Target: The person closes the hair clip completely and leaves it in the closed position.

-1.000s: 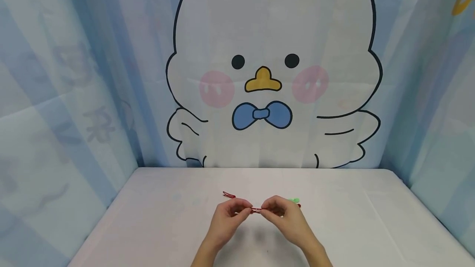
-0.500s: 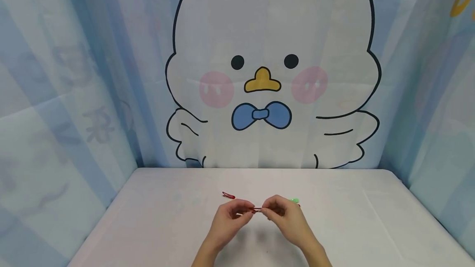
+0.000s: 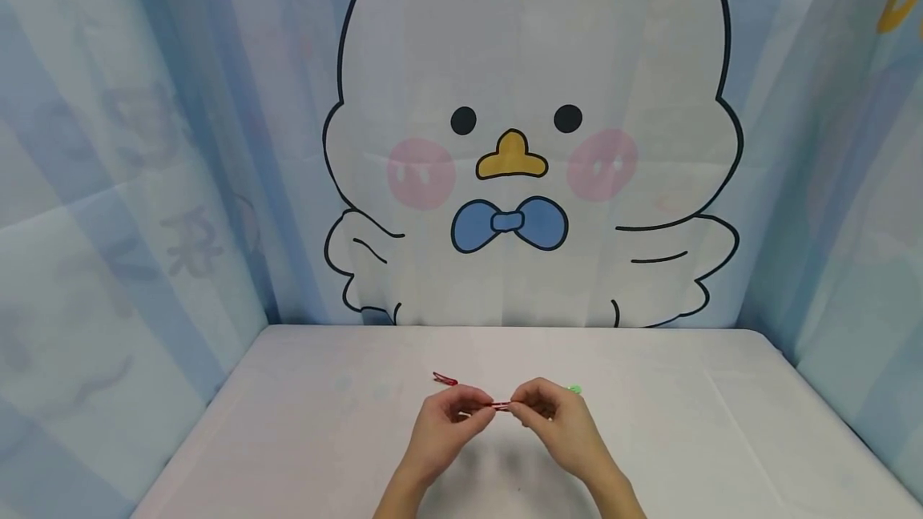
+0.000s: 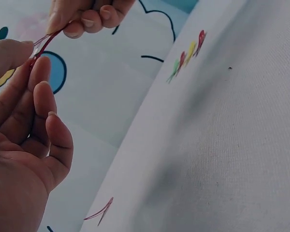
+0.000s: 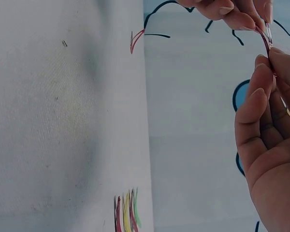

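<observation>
A thin red snap hair clip (image 3: 501, 406) is held above the white table, stretched between both hands. My left hand (image 3: 441, 432) pinches one end of it between thumb and fingertips. The other end is pinched by my right hand (image 3: 558, 427). In the left wrist view the clip (image 4: 50, 43) shows two narrow strands spread slightly apart; its ends are hidden under the fingertips. Behind the left hand, a second red hair clip (image 3: 445, 379) lies on the table with its strands apart.
Beyond the right hand lies a green hair clip (image 3: 574, 389), mostly covered in the head view. The left wrist view shows it in a row with a yellow clip (image 4: 191, 50) and red clips (image 4: 201, 42). A curtain with a cartoon bird (image 3: 534, 279) stands behind the table.
Both hands have shifted very slightly to the right, still pinching the red hair clip. The gap between the clip's strands looks a little narrower than half a second ago.
</observation>
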### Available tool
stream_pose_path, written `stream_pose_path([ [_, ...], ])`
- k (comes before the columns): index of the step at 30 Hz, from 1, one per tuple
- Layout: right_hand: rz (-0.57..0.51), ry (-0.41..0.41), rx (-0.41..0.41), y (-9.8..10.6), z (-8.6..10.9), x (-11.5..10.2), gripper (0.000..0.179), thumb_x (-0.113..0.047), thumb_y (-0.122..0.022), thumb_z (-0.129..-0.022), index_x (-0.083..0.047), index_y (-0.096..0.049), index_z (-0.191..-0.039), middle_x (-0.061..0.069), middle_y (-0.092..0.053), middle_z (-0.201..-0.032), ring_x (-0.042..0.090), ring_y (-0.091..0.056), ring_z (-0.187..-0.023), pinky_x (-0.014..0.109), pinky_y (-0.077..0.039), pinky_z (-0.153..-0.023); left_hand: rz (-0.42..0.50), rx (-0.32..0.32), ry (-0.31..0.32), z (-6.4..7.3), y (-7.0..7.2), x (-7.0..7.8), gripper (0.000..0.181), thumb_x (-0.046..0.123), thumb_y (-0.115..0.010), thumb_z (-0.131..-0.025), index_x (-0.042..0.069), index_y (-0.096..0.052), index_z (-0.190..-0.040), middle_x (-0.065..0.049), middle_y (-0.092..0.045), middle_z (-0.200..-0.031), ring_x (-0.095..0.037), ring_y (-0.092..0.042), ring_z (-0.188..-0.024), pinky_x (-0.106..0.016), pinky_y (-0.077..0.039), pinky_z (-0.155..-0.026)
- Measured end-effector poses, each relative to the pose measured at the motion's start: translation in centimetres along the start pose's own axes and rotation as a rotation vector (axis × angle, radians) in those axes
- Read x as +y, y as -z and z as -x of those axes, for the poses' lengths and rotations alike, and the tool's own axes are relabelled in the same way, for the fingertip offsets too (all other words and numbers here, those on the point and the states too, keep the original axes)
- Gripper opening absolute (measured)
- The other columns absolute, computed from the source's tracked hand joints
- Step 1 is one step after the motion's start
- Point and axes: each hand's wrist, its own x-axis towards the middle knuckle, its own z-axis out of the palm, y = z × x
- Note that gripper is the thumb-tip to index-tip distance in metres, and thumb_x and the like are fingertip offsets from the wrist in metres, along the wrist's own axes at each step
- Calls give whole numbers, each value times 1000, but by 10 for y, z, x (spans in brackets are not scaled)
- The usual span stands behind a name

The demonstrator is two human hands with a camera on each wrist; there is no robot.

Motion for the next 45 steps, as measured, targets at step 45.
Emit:
stream_pose_path([
  [45,127,111,64,-9,-1,7,14,-6,-82,-84,-11,-71,-90,-8,-65,-76,7,-58,-66,25,-51,-61,-102,131,54,-1,-8,-4,9,7,-78,-87,3,-74,-94,-2,-69,-82,-14,-62,-75,-24,-51,-67],
])
